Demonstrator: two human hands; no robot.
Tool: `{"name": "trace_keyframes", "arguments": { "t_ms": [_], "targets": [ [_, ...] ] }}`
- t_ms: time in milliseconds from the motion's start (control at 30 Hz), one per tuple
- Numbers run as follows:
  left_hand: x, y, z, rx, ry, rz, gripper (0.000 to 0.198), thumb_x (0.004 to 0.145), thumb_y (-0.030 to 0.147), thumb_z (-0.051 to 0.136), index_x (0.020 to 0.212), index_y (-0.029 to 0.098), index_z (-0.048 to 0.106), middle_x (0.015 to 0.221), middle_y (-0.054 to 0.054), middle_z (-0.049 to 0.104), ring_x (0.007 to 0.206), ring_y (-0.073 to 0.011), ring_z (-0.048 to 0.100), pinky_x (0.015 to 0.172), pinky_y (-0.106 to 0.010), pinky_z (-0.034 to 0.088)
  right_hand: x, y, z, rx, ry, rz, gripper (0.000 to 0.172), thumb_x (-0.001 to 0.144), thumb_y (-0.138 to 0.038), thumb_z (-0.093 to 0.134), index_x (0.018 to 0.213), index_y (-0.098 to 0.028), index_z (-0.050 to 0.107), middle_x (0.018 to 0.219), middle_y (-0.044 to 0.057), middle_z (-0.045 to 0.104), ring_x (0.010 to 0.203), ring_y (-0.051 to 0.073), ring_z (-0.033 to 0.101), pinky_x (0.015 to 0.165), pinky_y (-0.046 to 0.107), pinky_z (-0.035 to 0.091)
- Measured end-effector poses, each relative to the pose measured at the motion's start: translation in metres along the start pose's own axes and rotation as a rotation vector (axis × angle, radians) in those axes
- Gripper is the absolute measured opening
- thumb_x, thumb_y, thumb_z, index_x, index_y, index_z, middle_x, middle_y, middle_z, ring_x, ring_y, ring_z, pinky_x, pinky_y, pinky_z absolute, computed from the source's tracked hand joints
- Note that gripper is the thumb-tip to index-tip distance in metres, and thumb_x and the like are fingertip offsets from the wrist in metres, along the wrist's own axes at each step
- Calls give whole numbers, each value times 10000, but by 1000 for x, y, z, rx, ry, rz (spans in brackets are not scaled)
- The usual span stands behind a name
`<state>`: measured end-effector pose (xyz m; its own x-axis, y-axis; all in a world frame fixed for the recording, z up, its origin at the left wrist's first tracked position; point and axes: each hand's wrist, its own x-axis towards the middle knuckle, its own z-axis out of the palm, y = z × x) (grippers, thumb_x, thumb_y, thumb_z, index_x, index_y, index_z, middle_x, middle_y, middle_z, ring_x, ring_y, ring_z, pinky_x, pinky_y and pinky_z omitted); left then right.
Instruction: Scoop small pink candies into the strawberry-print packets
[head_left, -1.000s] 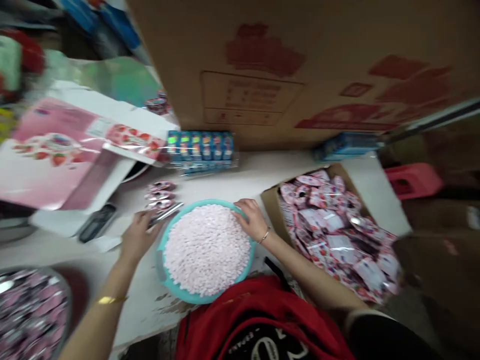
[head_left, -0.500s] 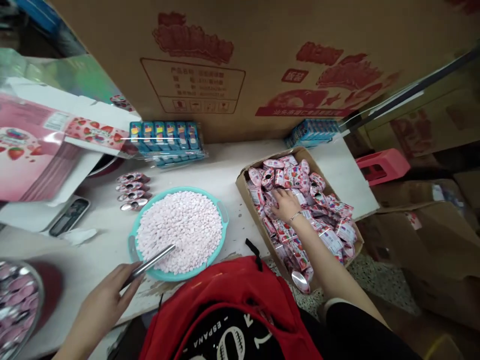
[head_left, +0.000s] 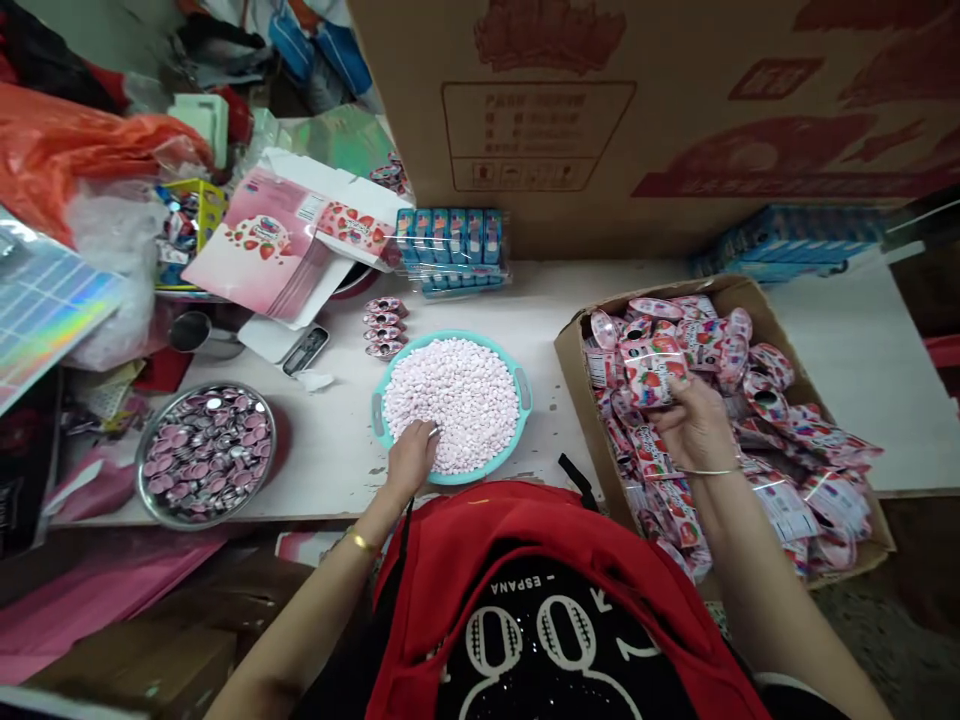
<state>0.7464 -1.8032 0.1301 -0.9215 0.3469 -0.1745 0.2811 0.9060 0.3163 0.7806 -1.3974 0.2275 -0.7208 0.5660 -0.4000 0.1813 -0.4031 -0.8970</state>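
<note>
My left hand (head_left: pixel 412 455) is closed around a slim metal tool (head_left: pixel 434 431) over the near-left part of the white candies (head_left: pixel 457 390). Most of that tool is covered by my fingers. The candies fill a round turquoise basin (head_left: pixel 523 395). On the right, my right hand (head_left: pixel 694 415) grips a pink strawberry-printed tin (head_left: pixel 651 370) between thumb and fingers, just above an open cardboard box (head_left: pixel 574 345). Many similar pink tins, some with a round dark opening, lie jumbled in that box. A short row of pink tins (head_left: pixel 385 328) stands left of the basin's far side.
A steel bowl of pink and silver caps (head_left: pixel 206 455) sits on the left, near a small scale (head_left: pixel 304 350), a metal cup (head_left: pixel 202 332) and pink printed cartons (head_left: pixel 259 245). Blue packs (head_left: pixel 450 245) stand against a big cardboard carton (head_left: pixel 540 130) along the back.
My right hand has raised a tin from the box's contents. My left hand has moved onto the candies with the metal tool. The view has swung left.
</note>
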Motion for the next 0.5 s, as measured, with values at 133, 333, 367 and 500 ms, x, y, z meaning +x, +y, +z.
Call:
{"name": "trace_keyframes", "arguments": {
  "t_ms": [133,333,367,500],
  "targets": [
    [18,8,16,-136,61,3,218,920,218,492,1115,165,573,1071,-109,631,1011,-256,597,852,-363,494,-31,28,50,185,-308,165,273,727,-295,740,978,-287,632,1092,-25,672,938,133,638,788,271,550],
    [9,-5,6,-306,73,30,222,915,307,526,1105,205,577,1008,-63,634,938,-214,614,812,-334,504,-35,81,82,180,-523,306,366,743,-330,765,1083,-301,633,1144,-15,674,1052,169,616,938,335,505],
    [6,-7,1,-335,82,42,223,918,334,525,1095,208,580,992,-56,634,916,-204,616,801,-327,505,-34,88,83,190,-523,335,385,728,-320,781,1082,-295,633,1134,-16,677,1039,162,620,935,321,503],
    [0,-5,-29,-425,117,109,259,924,375,529,1116,208,576,998,-60,637,906,-189,621,789,-311,507,-30,110,85,201,-528,393,437,725,-280,793,1122,-294,612,1126,-25,678,990,133,631,879,269,513]
  ]
}}
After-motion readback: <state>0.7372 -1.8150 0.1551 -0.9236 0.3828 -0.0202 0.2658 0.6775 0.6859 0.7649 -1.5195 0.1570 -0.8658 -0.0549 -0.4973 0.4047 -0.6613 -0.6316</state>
